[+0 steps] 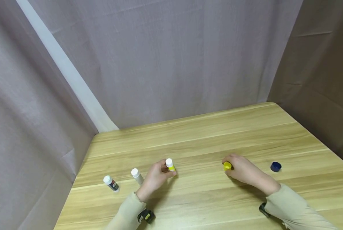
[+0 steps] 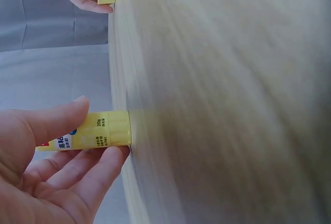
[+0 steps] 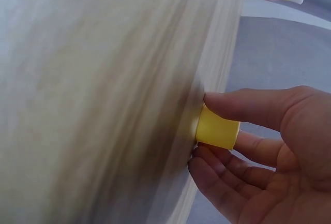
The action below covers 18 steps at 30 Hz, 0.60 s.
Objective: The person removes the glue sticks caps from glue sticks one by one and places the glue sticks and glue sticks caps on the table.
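My left hand (image 1: 157, 177) grips a yellow glue stick (image 1: 170, 164) with a white top, standing on the wooden table (image 1: 206, 140). In the left wrist view the glue stick (image 2: 93, 131) sits between thumb and fingers, its base on the table. My right hand (image 1: 241, 171) pinches a yellow cap (image 1: 227, 165) against the table; in the right wrist view the cap (image 3: 218, 128) lies between thumb and fingers. The two hands are apart, about a hand's width.
Two more white-topped glue sticks stand left of my left hand: one plain (image 1: 137, 176), one with a dark label (image 1: 111, 183). A dark blue cap (image 1: 276, 166) lies right of my right hand. Grey curtains surround the table on three sides.
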Each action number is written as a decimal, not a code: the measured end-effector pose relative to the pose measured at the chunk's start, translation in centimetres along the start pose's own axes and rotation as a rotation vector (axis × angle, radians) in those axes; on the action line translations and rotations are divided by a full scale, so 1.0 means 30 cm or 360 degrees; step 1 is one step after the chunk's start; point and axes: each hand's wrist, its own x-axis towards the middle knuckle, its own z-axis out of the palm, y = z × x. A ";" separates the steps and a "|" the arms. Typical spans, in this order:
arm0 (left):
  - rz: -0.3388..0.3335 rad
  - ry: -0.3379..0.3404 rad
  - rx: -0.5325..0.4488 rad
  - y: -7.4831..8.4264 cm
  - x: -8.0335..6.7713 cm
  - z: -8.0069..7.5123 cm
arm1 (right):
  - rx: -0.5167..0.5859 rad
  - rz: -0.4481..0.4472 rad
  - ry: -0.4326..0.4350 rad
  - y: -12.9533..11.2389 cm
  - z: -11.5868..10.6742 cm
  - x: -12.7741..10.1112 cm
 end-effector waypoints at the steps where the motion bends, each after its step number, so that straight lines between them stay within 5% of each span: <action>1: 0.0008 -0.0004 0.0013 -0.002 0.001 -0.002 | 0.0001 -0.0001 -0.0001 0.000 0.001 0.002; 6: 0.0064 -0.0038 0.0027 -0.008 0.008 0.007 | -0.0020 -0.0016 -0.0009 0.003 -0.004 0.006; 11: -0.0001 -0.0018 0.0010 0.015 -0.004 0.010 | -0.0008 -0.0043 0.0041 -0.001 -0.020 -0.014; 14: 0.0045 0.0109 0.0146 0.062 -0.023 -0.015 | -0.0006 -0.0086 0.0174 -0.018 -0.052 -0.036; 18: 0.0297 0.0362 0.0514 0.149 -0.057 -0.083 | -0.0027 -0.0178 0.0436 -0.060 -0.124 -0.060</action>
